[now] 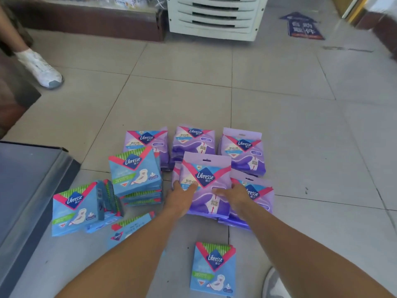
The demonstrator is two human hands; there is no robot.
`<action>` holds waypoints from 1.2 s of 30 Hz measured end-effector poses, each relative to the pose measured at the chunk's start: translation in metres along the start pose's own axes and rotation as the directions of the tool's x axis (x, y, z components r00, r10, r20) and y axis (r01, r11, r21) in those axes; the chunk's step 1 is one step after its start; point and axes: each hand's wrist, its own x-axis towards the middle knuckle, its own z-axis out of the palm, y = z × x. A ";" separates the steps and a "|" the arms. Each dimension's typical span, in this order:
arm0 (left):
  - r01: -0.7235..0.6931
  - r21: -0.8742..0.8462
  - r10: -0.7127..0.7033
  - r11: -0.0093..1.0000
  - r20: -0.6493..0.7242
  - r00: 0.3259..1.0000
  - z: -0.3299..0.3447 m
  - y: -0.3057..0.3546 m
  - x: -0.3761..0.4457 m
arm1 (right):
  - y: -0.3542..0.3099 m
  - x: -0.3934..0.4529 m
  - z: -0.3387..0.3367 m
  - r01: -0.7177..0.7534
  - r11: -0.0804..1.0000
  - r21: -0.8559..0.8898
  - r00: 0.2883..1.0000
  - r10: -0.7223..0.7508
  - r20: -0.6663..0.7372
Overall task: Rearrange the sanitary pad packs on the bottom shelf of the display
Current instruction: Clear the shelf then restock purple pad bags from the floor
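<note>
Grey tiled floor (279, 108), white louvred unit (214, 18) beyond.

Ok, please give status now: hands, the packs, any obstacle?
Left hand and right hand gripping front purple pack. Blue packs piled left. Nothing in the way.

We see only slice of shelf (28, 186), cut by left edge. Blue pack (131, 230) half hidden under left forearm. Purple pack (257, 194) beside right hand (234, 197) mostly covered by it and by front purple pack (206, 186). Small print on packs too blurred for us to read. Floor sticker (303, 26) text smeared. White shoe (40, 69): wearer cut off. Grey shoe (275, 284) cut by bottom edge.
</note>
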 end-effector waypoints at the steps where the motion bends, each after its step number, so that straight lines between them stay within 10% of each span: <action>1: -0.021 -0.041 0.022 0.999 0.004 1.000 -0.001 -0.001 0.000 | 0.000 0.000 -0.002 -0.023 0.999 0.036 0.999 0.022 0.031; 16: 0.048 0.082 -0.034 0.995 -0.159 0.987 0.009 -0.004 0.020 | 0.035 -0.012 -0.117 0.013 0.954 0.299 0.995 -0.040 0.087; 36: -0.413 -0.318 0.331 0.854 -0.281 0.901 -0.145 0.083 -0.135 | -0.087 -0.174 -0.119 0.232 0.921 0.313 0.928 -0.307 0.213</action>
